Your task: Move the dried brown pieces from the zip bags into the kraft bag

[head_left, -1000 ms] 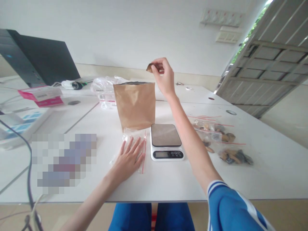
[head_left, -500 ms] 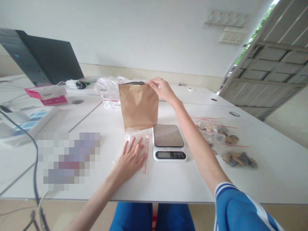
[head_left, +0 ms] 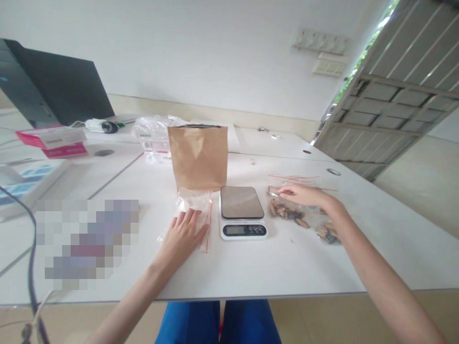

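Note:
My left hand (head_left: pixel 184 229) lies with fingers stretched out on clear zip bags (head_left: pixel 186 197) with a red seal strip. To its right stands a white kitchen scale (head_left: pixel 244 231) with a bare metal plate. Behind the zip bags, a brown kraft paper pouch (head_left: pixel 201 160) stands upright, its top edge slightly parted. My right hand (head_left: pixel 301 193) is closed, fingertips pinching the edge of a clear zip bag (head_left: pixel 273 191) right of the scale. Brown and dark dried pieces (head_left: pixel 287 211) show just below that hand. My right forearm partly covers another bag of such pieces (head_left: pixel 327 232).
A black computer case (head_left: pixel 68 86) stands at the back left, near pink-and-white boxes (head_left: pixel 64 150) and a plastic-wrapped bundle (head_left: pixel 152 138). A blurred-out patch (head_left: pixel 93 239) covers something at the left. A dark cable (head_left: pixel 32 267) hangs over the table's left front.
My right hand has left the top of the paper pouch and moved right and down to the bagged pieces. My left hand stays on the clear bags. The view has turned slightly right.

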The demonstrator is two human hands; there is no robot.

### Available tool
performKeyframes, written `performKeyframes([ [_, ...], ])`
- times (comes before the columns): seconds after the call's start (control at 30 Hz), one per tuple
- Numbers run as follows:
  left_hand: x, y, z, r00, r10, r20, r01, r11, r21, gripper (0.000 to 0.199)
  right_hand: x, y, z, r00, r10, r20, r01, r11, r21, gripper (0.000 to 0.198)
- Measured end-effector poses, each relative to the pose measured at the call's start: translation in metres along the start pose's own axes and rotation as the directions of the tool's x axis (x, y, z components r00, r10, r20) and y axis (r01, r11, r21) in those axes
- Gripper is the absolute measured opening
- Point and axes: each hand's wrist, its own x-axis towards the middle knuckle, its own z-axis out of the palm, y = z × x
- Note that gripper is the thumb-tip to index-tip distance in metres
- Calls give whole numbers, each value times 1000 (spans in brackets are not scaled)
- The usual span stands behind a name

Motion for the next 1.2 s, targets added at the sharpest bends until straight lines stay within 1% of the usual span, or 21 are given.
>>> performKeyframes([
  [0.1,2,-2,-8,998,-38,46,38,999,-1,40,-11,16,15,997,65,-29,-66,997,-49,31],
  [0.13,2,-3,-10,998,-14,68,14,1000,-7,39,-12,19,19,996,83,-42,-85,994,-62,33],
  [0.2,1,-8,-15,992,80,101,-79,997,-12,35,-12,24,24,990,115,-80,-123,987,-103,33],
  [0.27,1,-12,-19,987,139,86,-138,990,-14,35,-10,29,26,982,142,-123,-160,975,-152,30],
  [0.33,5,-14,-25,994,106,9,-106,994,-24,35,-7,33,26,977,158,-143,-183,966,-184,23],
  [0.4,11,-12,-35,996,19,-91,-26,997,-70,36,-6,35,23,979,161,-127,-183,965,-186,12],
  [0.43,15,-11,-42,990,-19,-139,5,995,-100,36,-6,35,21,979,163,-119,-183,966,-182,9],
  [0.5,25,-6,-58,974,-44,-224,5,985,-174,34,-9,31,12,981,162,-105,-178,970,-167,8],
  [0.57,38,-2,-75,942,-38,-333,-42,973,-228,32,-14,20,0,984,157,-83,-167,977,-132,8],
  [0.67,66,2,-95,872,-18,-490,-116,963,-242,36,-22,-3,-25,984,166,-65,-171,982,-86,8],
  [0.7,78,3,-100,851,-7,-525,-133,964,-229,38,-23,-13,-34,980,177,-86,-184,978,-94,8],
  [0.73,91,3,-103,840,0,-543,-139,966,-216,41,-23,-22,-43,976,181,-121,-195,975,-106,8],
  [0.77,104,4,-105,844,-12,-536,-123,969,-215,45,-23,-32,-50,968,179,-173,-201,972,-118,7],
  [0.8,116,4,-105,859,-35,-511,-90,972,-218,46,-22,-41,-57,956,174,-236,-207,970,-125,5],
  [0.87,138,4,-105,896,-63,-439,-33,978,-208,45,-20,-59,-68,916,145,-373,-203,972,-120,5],
  [0.9,145,5,-105,907,-79,-413,-7,979,-201,44,-19,-66,-72,891,121,-438,-185,977,-106,6],
  [0.93,151,5,-105,910,-101,-402,22,981,-195,43,-18,-73,-74,861,94,-499,-157,984,-86,7],
  [1.0,158,5,-106,895,-154,-418,82,979,-186,38,-17,-83,-76,805,39,-593,-74,997,-35,8],
  [1.07,161,5,-107,876,-189,-444,121,977,-178,34,-16,-89,-75,762,2,-647,16,1000,21,10],
  [1.1,162,4,-107,874,-191,-448,124,977,-174,33,-14,-91,-75,748,-11,-663,61,997,52,11],
  [1.2,162,6,-110,873,-185,-451,108,976,-190,30,-9,-97,-73,737,-50,-674,197,970,144,14],
])
